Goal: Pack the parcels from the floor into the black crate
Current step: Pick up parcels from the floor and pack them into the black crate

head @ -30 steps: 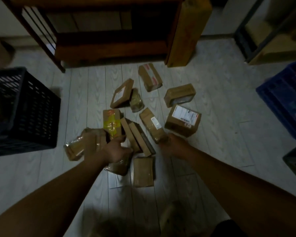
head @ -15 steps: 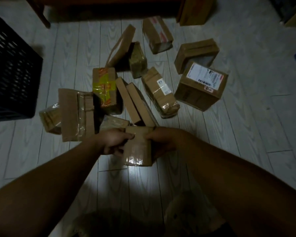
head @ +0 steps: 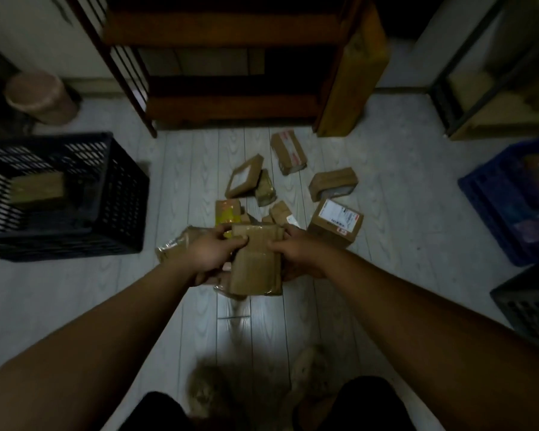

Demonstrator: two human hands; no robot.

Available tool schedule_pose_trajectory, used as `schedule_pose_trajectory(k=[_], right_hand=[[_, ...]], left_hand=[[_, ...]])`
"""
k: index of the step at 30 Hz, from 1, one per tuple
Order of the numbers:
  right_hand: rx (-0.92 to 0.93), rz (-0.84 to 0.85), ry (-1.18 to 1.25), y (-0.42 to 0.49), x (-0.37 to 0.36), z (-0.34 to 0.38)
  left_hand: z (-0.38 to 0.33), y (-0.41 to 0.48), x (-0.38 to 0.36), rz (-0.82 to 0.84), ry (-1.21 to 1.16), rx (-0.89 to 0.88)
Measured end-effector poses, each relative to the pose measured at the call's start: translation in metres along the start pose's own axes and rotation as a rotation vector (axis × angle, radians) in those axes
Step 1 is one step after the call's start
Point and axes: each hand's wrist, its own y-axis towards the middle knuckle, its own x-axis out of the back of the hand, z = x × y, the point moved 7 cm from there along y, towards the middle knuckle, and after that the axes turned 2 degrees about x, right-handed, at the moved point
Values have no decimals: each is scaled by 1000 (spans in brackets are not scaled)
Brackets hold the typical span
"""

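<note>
One flat brown cardboard parcel (head: 255,262), left hand (head: 210,255) and right hand (head: 296,253) gripping its side edges; one black plastic crate (head: 122,197) holding one brown box (head: 38,188).

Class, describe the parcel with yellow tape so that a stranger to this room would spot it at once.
Find the black crate on the left, then look right to the parcels scattered on the floor. The parcel just beyond the left hand is it. It alone bears bright yellow tape.
</note>
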Motion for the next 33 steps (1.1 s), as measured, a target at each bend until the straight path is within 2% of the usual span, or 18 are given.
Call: schedule_pose_trajectory(k=[5, 9, 13, 16, 21, 25, 29, 33], right_hand=[[159, -120, -53, -110, 6, 128], [240, -249, -57, -172, 10, 213], [357, -238, -104, -214, 1, 282], [478, -243, -164, -237, -15, 322], [605, -217, -196, -262, -62, 375], [704, -386, -227, -271, -94, 428], [757, -408, -293, -258, -157, 470], [750, -418, -242, -236, -232, 502]], left_hand=[[-117, -116, 50, -92, -115, -60], [-193, -190, 78, -94, -146, -121], [-242, -248, 108, -149, -152, -231], [-259, -281, 127, -218, -131, -305], [-271, -328, 186, -354, -262, -396], [-269, -357, 249, -364, -137, -378], [-256, -382, 338, -417, -11, -412], [-229, -412, 440, -646, -230, -508]])
